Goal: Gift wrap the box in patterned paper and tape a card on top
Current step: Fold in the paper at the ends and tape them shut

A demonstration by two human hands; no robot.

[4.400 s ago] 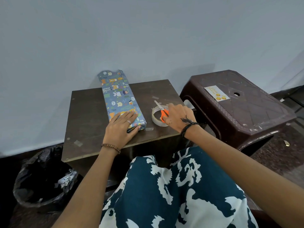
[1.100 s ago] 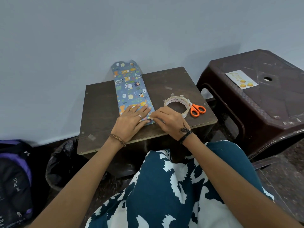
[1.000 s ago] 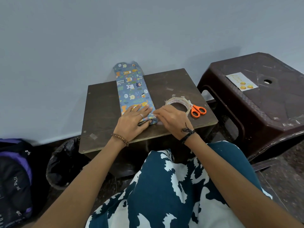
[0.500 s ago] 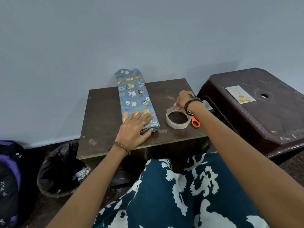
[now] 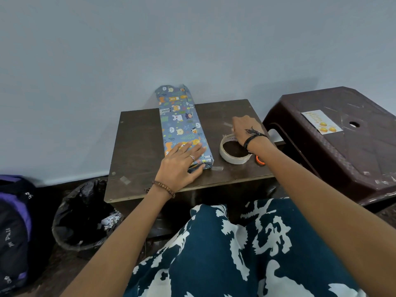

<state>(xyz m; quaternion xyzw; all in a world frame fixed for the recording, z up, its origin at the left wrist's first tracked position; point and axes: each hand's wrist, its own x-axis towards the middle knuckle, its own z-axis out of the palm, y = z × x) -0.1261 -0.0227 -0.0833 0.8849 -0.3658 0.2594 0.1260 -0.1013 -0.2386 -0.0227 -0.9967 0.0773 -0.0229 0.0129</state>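
A long box wrapped in blue animal-patterned paper point(image 5: 182, 125) lies on the small dark table point(image 5: 139, 146), its far end against the wall. My left hand point(image 5: 182, 166) presses flat on the box's near end, over the folded paper flap. My right hand point(image 5: 246, 129) reaches over the far rim of the tape roll point(image 5: 233, 156), which lies to the right of the box. Its fingertips point down at the rim, and the back of the hand hides whether they pinch anything. A white card with yellow marks point(image 5: 321, 121) lies on the brown plastic stool point(image 5: 342, 151).
Orange-handled scissors point(image 5: 260, 160) peek out under my right wrist, beside the roll. Short tape strips are stuck on the tabletop. A black-lined bin point(image 5: 83, 215) and a purple backpack point(image 5: 12, 228) stand on the floor to the left. The wall is directly behind the table.
My right hand left the box's near end and moved right and away to the tape roll's far rim. The left hand stays pressed on the box end.
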